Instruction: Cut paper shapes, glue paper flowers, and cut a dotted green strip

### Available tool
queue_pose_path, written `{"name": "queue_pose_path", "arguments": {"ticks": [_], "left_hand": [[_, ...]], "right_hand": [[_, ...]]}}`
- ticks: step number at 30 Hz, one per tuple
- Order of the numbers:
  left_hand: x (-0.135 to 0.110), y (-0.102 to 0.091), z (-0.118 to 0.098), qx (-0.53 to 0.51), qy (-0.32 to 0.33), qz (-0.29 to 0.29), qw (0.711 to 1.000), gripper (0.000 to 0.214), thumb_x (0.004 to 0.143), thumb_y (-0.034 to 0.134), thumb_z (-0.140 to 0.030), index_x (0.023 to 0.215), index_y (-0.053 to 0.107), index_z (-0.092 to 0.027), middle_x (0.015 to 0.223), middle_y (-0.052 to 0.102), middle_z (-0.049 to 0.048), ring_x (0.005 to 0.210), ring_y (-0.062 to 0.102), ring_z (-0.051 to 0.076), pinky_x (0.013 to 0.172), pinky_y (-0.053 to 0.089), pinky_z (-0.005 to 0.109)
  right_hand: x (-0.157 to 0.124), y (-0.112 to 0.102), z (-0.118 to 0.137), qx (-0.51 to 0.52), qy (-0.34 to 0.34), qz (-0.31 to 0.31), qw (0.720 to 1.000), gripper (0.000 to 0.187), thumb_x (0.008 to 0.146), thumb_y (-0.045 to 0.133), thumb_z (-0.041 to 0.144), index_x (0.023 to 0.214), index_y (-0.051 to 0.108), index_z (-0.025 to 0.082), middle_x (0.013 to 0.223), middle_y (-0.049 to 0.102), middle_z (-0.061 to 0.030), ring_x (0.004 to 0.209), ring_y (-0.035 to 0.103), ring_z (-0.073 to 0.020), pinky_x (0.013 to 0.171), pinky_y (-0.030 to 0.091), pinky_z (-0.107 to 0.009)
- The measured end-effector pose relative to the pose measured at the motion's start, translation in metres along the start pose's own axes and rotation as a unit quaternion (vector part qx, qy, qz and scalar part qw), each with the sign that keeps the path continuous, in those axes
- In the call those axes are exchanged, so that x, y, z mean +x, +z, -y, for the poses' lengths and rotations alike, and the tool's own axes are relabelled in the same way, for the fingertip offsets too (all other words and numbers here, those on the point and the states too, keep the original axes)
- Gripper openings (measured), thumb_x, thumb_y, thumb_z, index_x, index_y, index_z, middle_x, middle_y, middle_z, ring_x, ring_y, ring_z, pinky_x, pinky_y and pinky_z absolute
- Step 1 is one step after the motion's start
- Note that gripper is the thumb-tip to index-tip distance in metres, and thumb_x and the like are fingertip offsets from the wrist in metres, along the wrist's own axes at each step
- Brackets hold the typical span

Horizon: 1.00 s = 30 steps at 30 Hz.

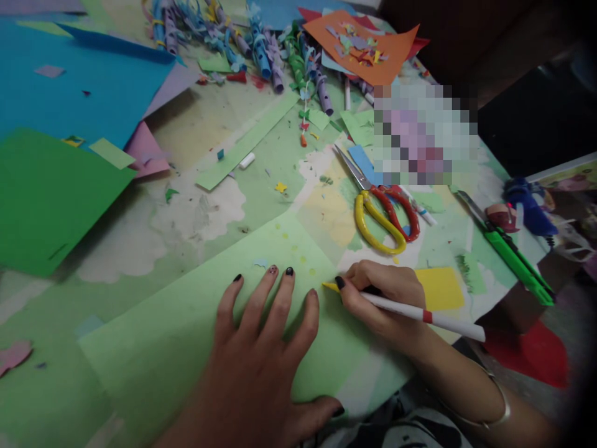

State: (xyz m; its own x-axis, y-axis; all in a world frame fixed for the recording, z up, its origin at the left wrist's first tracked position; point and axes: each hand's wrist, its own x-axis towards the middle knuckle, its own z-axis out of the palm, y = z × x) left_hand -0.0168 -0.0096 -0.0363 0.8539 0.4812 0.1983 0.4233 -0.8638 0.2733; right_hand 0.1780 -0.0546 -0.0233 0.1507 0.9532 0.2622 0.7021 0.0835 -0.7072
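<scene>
A light green sheet of paper (158, 323) lies on the table in front of me, with several small yellow marks near its far corner. My left hand (270, 342) is spread flat over the sheet, fingers apart, holding it down. In my right hand (382, 298) is a white felt-tip marker (448, 325) with a yellow tip and a red band. Its tip is at the right part of the sheet, close to my left index finger; whether it touches the paper I cannot tell. A small blue paper scrap (260, 263) rests on the sheet beyond my left fingers.
Scissors (380, 211) with yellow and red handles lie beyond my right hand. A green utility knife (517, 264) sits at the right table edge. Blue sheets (93, 81) and a dark green sheet (56, 205) are at left. Rolled paper tubes (261, 50) and an orange sheet (392, 46) lie at the back.
</scene>
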Motion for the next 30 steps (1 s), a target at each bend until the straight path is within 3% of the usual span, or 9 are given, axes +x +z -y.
{"name": "queue_pose_path", "arguments": {"ticks": [7, 18, 30], "left_hand": [[-0.0002, 0.0012, 0.0003, -0.006, 0.001, -0.007, 1.000, 0.084, 0.069, 0.053, -0.074, 0.129, 0.053, -0.016, 0.133, 0.048, 0.0237, 0.129, 0.035, 0.042, 0.105, 0.016, 0.062], [-0.0013, 0.0029, -0.0017, -0.021, -0.013, -0.003, 1.000, 0.086, 0.067, 0.055, -0.076, 0.130, 0.053, -0.017, 0.136, 0.046, 0.0228, 0.132, 0.033, 0.042, 0.108, 0.014, 0.062], [-0.0032, 0.0030, -0.0005, -0.020, -0.015, -0.008, 1.000, 0.087, 0.068, 0.052, -0.078, 0.131, 0.052, -0.018, 0.135, 0.048, 0.0219, 0.132, 0.033, 0.041, 0.108, 0.014, 0.061]], "right_hand": [[0.0008, 0.0003, 0.0008, 0.004, -0.022, -0.002, 1.000, 0.033, 0.075, 0.052, 0.005, 0.055, 0.030, 0.019, 0.049, 0.039, 0.0069, 0.045, 0.029, -0.0042, 0.043, 0.025, -0.020], [-0.0037, 0.0000, -0.0053, 0.051, 0.047, 0.004, 0.998, 0.031, 0.079, 0.059, 0.013, 0.058, 0.037, 0.019, 0.050, 0.038, 0.0071, 0.046, 0.033, -0.0052, 0.044, 0.028, -0.020], [-0.0036, 0.0012, -0.0024, 0.036, 0.015, -0.003, 0.999, 0.032, 0.074, 0.056, 0.006, 0.058, 0.032, 0.018, 0.050, 0.033, 0.0078, 0.046, 0.030, -0.0040, 0.044, 0.025, -0.019]]}}
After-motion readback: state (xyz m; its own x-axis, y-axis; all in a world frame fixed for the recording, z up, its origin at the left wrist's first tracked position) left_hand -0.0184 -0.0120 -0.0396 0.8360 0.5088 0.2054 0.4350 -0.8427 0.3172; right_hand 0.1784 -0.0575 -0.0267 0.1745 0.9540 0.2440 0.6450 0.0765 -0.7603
